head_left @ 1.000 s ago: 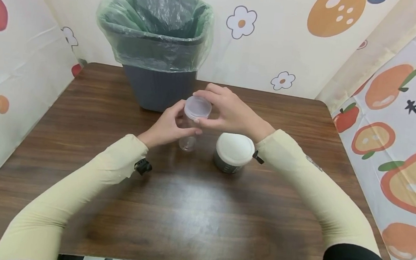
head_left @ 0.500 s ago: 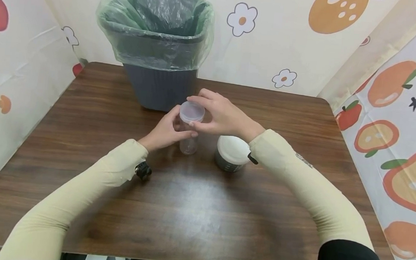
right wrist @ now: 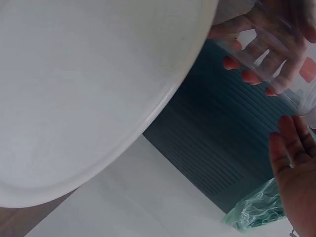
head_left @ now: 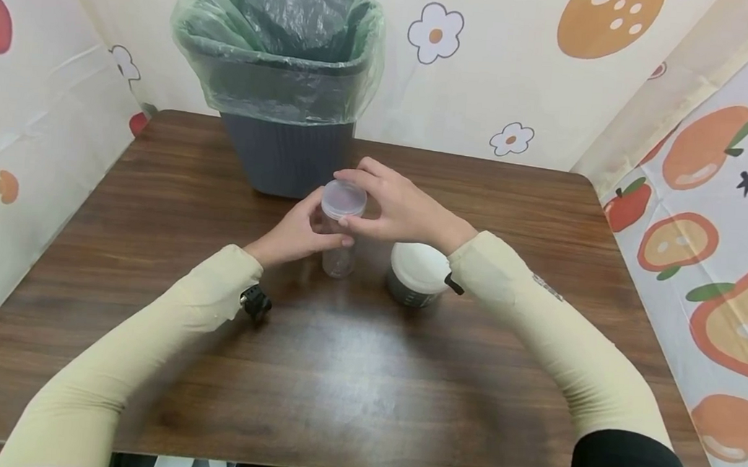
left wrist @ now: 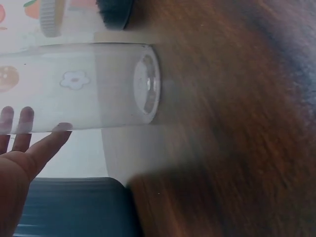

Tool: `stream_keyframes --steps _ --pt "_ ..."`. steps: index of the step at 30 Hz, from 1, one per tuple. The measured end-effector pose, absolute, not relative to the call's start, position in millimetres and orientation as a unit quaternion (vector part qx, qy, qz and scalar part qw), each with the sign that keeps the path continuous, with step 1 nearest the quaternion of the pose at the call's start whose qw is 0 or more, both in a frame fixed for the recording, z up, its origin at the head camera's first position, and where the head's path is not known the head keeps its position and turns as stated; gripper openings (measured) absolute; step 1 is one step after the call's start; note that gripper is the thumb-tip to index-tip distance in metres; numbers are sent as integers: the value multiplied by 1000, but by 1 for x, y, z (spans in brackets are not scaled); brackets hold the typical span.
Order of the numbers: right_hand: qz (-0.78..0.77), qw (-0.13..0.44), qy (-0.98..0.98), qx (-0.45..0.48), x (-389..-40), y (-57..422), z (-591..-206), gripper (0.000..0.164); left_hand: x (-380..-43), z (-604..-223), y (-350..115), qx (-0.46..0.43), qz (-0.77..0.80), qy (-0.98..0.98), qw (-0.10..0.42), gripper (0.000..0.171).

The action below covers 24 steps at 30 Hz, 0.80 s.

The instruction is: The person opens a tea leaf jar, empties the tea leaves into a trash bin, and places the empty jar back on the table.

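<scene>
A tall clear plastic jar with a pale translucent lid stands upright between my hands at the table's middle. My left hand grips the jar's body from the left, thumb in front and fingers behind. In the left wrist view, the jar's see-through wall shows nothing inside, and its base is close over the table. My right hand pinches the lid at its edge between thumb and fingers. Just below the right wrist stands a dark tub with a white lid, which fills much of the right wrist view.
A dark grey bin lined with a green plastic bag stands behind the jar at the back of the brown wooden table. Cloth walls with fruit and flower prints close off the back and sides.
Both hands have come slightly down and towards me with the jar, and more of its lower body shows below them. Over the last half second they have barely moved.
</scene>
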State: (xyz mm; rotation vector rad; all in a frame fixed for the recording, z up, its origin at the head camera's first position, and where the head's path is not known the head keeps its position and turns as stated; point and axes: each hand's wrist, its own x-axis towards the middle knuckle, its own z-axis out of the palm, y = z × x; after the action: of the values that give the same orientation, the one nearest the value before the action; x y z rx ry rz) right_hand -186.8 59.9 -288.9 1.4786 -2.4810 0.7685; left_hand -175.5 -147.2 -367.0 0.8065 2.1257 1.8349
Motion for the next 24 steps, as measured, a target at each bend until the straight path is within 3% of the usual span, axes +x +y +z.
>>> stream_keyframes --steps 8,13,15,18,22,24 --pt "209 36 -868 449 -179 61 -278 60 -176 -362 -146 279 619 723 128 72" --pt "176 28 -888 424 -177 71 -272 72 -169 -351 -146 267 587 756 112 95" --pt "172 21 -897 406 -175 79 -267 76 -158 -341 -147 269 587 762 58 106" --pt "173 14 -910 376 -167 95 -260 77 -138 -333 -152 296 591 746 -79 112" --pt "163 2 -926 339 -155 115 -260 76 -117 -348 -155 368 548 700 -272 104" --pt "150 -7 -934 324 -149 124 -263 75 -107 -358 -152 415 518 686 -298 97"
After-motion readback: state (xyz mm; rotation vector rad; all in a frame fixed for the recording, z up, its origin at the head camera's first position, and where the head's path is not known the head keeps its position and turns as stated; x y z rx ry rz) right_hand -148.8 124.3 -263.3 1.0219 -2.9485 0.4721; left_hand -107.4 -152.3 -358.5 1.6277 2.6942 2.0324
